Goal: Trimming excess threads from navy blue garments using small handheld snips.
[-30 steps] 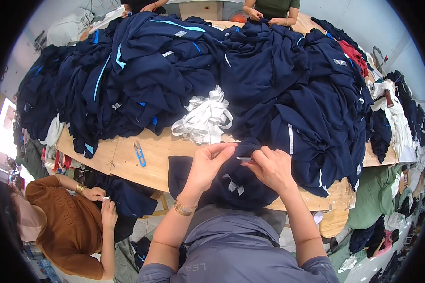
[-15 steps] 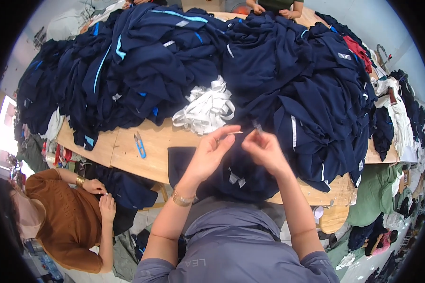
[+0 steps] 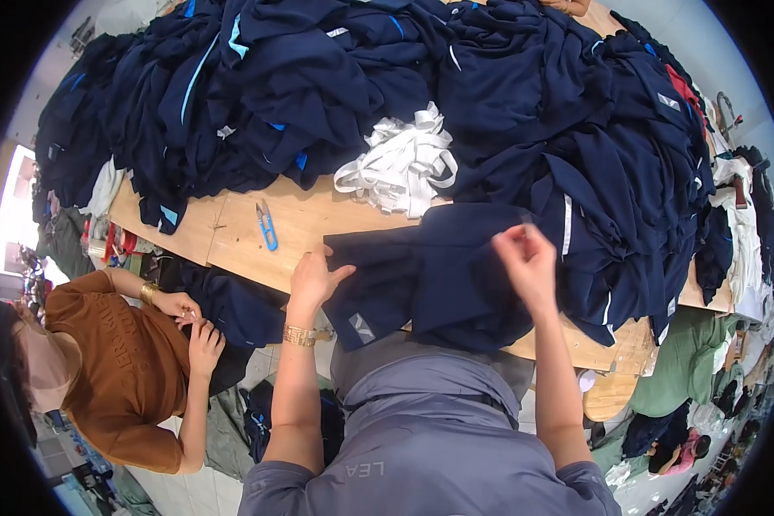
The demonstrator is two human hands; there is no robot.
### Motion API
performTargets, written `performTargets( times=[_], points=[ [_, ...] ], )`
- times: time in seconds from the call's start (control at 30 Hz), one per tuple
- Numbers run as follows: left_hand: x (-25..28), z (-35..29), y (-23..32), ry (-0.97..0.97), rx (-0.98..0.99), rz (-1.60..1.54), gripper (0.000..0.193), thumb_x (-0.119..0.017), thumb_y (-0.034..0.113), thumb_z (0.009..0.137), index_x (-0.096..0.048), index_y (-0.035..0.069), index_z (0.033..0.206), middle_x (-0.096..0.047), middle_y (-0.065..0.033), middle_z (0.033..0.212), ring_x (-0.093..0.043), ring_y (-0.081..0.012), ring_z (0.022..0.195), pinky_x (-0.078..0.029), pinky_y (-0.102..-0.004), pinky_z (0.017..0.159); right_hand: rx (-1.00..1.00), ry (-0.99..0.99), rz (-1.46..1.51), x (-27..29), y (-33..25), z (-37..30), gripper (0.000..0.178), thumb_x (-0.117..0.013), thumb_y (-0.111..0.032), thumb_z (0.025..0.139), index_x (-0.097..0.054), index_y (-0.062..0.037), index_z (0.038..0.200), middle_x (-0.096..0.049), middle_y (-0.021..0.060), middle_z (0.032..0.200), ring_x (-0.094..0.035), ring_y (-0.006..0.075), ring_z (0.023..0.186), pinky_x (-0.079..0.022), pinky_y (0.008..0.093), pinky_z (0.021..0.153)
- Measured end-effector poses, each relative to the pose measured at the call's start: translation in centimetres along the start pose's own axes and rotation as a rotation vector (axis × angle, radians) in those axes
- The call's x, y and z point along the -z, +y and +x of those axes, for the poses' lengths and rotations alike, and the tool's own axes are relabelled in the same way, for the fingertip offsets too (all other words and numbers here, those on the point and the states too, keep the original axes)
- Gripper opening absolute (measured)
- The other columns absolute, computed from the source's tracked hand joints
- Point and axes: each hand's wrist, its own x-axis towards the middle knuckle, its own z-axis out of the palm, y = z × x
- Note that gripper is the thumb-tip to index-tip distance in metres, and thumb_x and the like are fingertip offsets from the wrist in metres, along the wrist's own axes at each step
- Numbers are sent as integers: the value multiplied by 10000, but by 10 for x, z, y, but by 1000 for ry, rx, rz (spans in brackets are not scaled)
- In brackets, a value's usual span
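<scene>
A navy garment (image 3: pixel 456 275) lies at the table edge in front of me, with a small grey patch (image 3: pixel 361 329) on its near left flap. My left hand (image 3: pixel 312 279) is closed at the garment's left edge, thumb over the cloth and fingers at its corner. Above the garment's right part, my right hand (image 3: pixel 529 262) is raised with thumb and fingers pinched. Something small and translucent seems to be at its fingertips, too blurred to name. Beyond the garment sits a tangled heap of white tape (image 3: pixel 400 168). Blue thread snips (image 3: pixel 267 228) lie left of it.
Large piles of navy garments (image 3: pixel 301 95) cover the far table (image 3: pixel 241 219). On the left, a co-worker in a brown top (image 3: pixel 129 361) handles dark cloth. Another person's arm (image 3: pixel 568 7) shows at the far edge. Green cloth (image 3: pixel 684 357) hangs at the right.
My hands have moved apart: the left down to the garment's left edge, the right outward to the right. The garment's left part is spread differently, showing the grey patch flap. The view has shifted.
</scene>
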Motion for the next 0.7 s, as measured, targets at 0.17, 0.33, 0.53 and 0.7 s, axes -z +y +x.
performTargets(
  times=[0.17, 0.33, 0.53, 0.7],
  points=[
    [-10, 6, -18, 63, 177, -211, 440, -768, 253, 696, -572, -16, 983, -642, -148, 716, -642, -291, 730, -496, -364, 691, -45, -151, -3, -39, 2, -24, 102, -663, -96, 813, -602, -14, 806, -400, -80, 545, -311, 2, 498, -262, 184, 457],
    [-32, 7, -34, -52, 225, -400, 295, -719, 186, 747, -577, -10, 915, -645, -112, 716, -635, -201, 697, -485, -311, 644, -176, -212, 137, -58, -25, -31, 104, -645, -101, 826, -601, -6, 820, -420, -62, 518, -411, 3, 503, -331, 183, 460],
    [-24, -14, 21, -277, 103, -1707, 116, -588, 133, 889, -550, 81, 986, -548, 37, 841, -523, -38, 829, -417, -168, 693, -314, -294, 409, -84, -13, -36, 206, -662, -71, 812, -581, 21, 977, -640, 47, 796, -600, 70, 704, -461, 185, 665],
    [-10, -39, 73, -479, -110, -1863, 103, -511, 107, 925, -516, 65, 1019, -502, -96, 1216, -569, -138, 963, -524, -301, 755, -124, -169, 125, -87, -32, -42, 371, -774, -135, 712, -570, -17, 998, -469, -38, 624, -409, 24, 582, -342, 174, 536]
  ],
)
